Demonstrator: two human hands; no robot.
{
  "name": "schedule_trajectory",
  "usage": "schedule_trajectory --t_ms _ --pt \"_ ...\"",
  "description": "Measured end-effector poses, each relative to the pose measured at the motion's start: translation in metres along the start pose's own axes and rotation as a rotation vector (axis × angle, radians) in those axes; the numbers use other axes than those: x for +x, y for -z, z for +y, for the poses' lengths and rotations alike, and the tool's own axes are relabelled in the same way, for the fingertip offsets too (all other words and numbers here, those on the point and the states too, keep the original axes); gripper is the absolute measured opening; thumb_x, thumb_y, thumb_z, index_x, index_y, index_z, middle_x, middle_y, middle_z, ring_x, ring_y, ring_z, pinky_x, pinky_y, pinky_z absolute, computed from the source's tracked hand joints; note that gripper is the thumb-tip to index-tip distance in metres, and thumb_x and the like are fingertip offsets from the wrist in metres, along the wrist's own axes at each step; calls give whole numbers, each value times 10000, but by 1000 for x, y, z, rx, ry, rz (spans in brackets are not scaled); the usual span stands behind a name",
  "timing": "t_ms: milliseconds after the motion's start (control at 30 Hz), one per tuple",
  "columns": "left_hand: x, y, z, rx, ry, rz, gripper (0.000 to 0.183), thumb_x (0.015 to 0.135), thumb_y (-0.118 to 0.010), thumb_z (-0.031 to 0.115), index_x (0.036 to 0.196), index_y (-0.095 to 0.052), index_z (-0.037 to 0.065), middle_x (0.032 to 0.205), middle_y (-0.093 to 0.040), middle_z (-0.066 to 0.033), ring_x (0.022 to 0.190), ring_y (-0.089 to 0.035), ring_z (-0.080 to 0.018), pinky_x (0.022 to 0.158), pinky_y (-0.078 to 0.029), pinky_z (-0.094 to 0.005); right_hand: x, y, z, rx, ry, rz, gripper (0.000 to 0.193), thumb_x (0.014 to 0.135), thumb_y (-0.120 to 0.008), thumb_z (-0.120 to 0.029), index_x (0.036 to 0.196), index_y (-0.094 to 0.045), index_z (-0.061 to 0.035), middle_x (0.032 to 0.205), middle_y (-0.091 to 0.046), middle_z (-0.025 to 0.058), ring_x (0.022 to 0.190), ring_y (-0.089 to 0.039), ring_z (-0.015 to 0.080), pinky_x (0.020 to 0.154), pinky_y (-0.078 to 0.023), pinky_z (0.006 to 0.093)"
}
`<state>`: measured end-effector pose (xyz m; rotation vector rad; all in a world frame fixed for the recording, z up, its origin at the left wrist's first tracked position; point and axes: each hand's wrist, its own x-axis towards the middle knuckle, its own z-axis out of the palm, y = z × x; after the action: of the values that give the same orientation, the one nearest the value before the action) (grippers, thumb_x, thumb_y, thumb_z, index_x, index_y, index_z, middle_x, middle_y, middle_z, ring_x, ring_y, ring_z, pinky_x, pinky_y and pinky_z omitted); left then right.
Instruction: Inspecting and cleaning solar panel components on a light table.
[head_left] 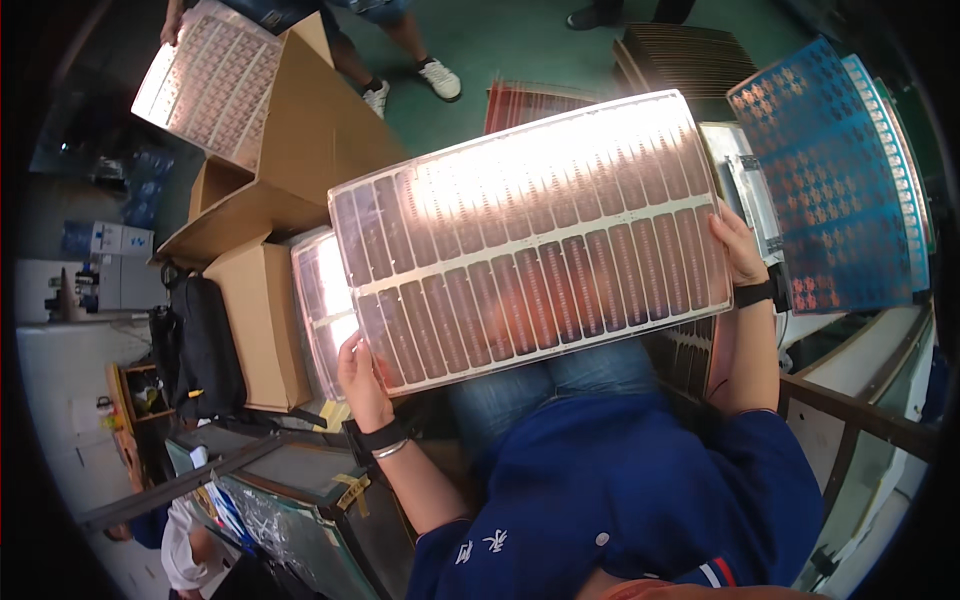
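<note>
A large glossy rectangular panel (pixel 540 240), pinkish-copper and partly see-through, is held up tilted in front of me. Two rows of long narrow cells with rounded corners cross it, and bright glare whitens its upper half. My left hand (pixel 365 385) grips its lower left corner. On the right edge, my right hand (pixel 740 247) closes around the rim, with some fingers hidden behind. Left of the panel, a similar shiny sheet (pixel 325 290) sticks out from behind it. Both wrists wear black bands.
A tall open cardboard box (pixel 320 120) and a smaller carton (pixel 265 325) stand on the left. Another person's hand (pixel 172 28) holds a patterned sheet (pixel 215 80). Blue patterned panels (pixel 830 190) lean at right. Brown boards (pixel 690 60) are stacked behind, and a black backpack (pixel 205 345) rests left.
</note>
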<state>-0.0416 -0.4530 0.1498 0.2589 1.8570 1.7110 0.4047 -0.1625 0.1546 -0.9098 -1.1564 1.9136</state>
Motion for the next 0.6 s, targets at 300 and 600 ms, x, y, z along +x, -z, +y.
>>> schedule_trajectory --t_ms 300,600 --pt "-5 -2 10 -40 -64 22 199 924 -494 124 1088 -546 22 637 -506 23 465 -442 -34 390 -341 -169 -4 5 7 -55 -4 66 447 915 -488 -139 1320 -368 7 1272 -480 75 1146 -468 144 975 -350 274" --pt "-22 -13 33 -133 -86 -54 221 918 -513 107 1107 -570 10 734 -552 64 529 -365 14 448 -257 -156 -1 26 27 -61 -18 85 425 926 -453 -119 1318 -369 20 1273 -483 81 1171 -449 149 992 -331 274"
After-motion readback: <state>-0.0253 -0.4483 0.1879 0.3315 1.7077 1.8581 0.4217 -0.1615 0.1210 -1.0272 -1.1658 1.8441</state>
